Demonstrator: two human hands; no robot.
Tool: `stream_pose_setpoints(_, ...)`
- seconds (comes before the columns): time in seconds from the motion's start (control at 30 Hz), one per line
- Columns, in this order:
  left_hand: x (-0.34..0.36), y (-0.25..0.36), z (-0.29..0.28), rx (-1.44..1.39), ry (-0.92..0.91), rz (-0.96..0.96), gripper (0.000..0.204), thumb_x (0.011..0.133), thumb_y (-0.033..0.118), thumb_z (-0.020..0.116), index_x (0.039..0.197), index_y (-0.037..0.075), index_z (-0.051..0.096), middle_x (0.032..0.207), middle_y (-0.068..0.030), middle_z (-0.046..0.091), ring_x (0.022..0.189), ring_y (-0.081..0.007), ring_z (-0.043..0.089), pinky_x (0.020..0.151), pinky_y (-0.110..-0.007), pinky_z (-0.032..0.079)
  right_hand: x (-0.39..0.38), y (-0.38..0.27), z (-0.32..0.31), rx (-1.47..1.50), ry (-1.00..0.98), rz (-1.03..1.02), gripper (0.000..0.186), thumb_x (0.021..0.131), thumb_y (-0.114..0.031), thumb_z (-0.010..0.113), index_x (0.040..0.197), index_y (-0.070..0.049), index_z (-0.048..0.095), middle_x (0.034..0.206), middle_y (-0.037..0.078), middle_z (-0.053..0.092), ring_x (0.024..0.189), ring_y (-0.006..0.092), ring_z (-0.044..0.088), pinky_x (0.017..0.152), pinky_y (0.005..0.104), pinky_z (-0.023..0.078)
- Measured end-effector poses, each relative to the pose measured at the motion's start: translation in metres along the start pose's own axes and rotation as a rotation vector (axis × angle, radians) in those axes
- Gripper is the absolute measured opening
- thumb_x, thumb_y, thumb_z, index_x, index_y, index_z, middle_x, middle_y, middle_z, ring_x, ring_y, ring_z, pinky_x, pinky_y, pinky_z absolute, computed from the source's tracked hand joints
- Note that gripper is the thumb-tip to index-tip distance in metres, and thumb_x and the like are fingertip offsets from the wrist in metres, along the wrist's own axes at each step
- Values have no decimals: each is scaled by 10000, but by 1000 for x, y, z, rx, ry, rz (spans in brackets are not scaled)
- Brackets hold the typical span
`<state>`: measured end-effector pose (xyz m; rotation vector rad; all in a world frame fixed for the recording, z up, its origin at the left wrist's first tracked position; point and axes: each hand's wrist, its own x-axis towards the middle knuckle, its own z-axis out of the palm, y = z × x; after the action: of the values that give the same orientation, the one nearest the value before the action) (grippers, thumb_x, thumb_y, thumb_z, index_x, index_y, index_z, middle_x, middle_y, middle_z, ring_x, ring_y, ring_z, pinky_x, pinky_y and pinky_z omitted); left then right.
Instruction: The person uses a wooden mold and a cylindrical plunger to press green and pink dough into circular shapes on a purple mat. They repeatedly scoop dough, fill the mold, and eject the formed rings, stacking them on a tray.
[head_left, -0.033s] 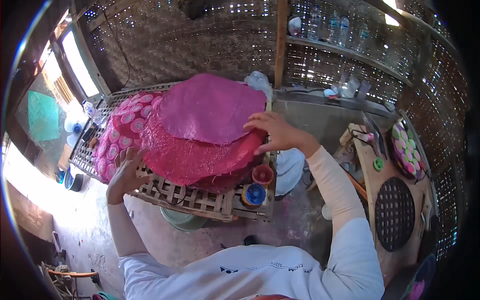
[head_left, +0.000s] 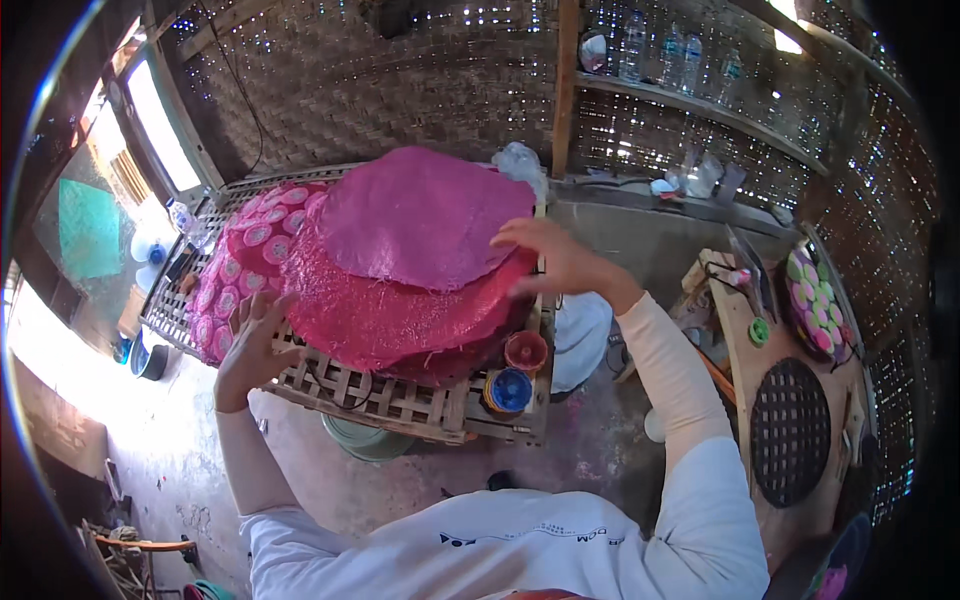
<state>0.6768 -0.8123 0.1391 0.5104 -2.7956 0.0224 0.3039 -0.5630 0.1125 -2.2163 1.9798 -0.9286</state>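
Observation:
A purple-pink round sheet with frayed edges (head_left: 425, 220) lies on top of a larger stack of glossy red fibrous sheets (head_left: 390, 325), on a slatted bamboo table (head_left: 400, 405). At the stack's right side, my right hand (head_left: 565, 265) is open, its fingertips at the purple sheet's edge and its thumb blurred lower down. I cannot tell whether it touches the sheets. My left hand (head_left: 255, 350) is at the stack's lower left, open with fingers spread and nothing in it. Beside it lies a heap of pink-and-red sheets with round pale patterns (head_left: 235, 265).
A red cup (head_left: 525, 350) and a blue-stained pot (head_left: 508, 389) stand at the table's near right corner. A clear plastic bag (head_left: 520, 165) sits at the back. To the right, a wooden bench (head_left: 730, 330) bears a dark round lattice (head_left: 790, 430). A green basin (head_left: 367, 438) is under the table.
My right hand has shifted very slightly, its thumb now blurred. The left hand and the sheets look the same.

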Motion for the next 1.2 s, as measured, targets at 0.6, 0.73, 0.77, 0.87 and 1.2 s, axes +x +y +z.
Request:
stream_pose_setpoints(0.6, 92, 162, 11, -50, 628, -78, 732, 666, 502, 681, 1239, 97, 472, 1148, -114, 474, 1107, -310, 410, 965, -446, 243, 70, -14, -14, -274, 534, -5, 141, 788, -150, 580, 898, -93, 648, 858, 110, 645, 791, 287, 624, 703, 372, 476)
stream_pose_setpoints(0.73, 156, 163, -9, 114, 777, -50, 647, 680, 320, 695, 1249, 112, 469, 1221, -111, 464, 1187, -302, 372, 977, -445, 233, 27, 3, -123, -203, 786, -119, 153, 798, -115, 589, 934, -66, 641, 869, 119, 653, 773, 277, 637, 670, 342, 496)
stream_pose_setpoints(0.77, 176, 168, -11, 68, 751, 38, 599, 679, 279, 678, 1224, 115, 490, 1181, -92, 496, 1156, -286, 409, 973, -432, 239, 5, 0, -144, -177, 799, -94, 160, 790, -139, 597, 929, -76, 645, 852, 121, 651, 772, 301, 630, 668, 360, 491)
stream_pose_setpoints(0.87, 222, 200, -30, -95, 635, 303, 473, 670, 164, 623, 1135, 119, 553, 1048, -44, 579, 1047, -245, 509, 955, -400, 267, -75, -25, -197, -298, 771, 53, 178, 809, -172, 601, 949, -70, 643, 844, 122, 653, 761, 286, 634, 661, 343, 489)
stream_pose_setpoints(1.2, 306, 527, 13, -479, 442, 954, 305, 659, 58, 558, 957, 89, 617, 928, -94, 630, 849, -282, 599, 744, -350, 433, -390, -79, -310, -1098, 768, 875, 200, 817, -149, 566, 997, -110, 644, 909, 66, 652, 786, 246, 617, 720, 348, 486)
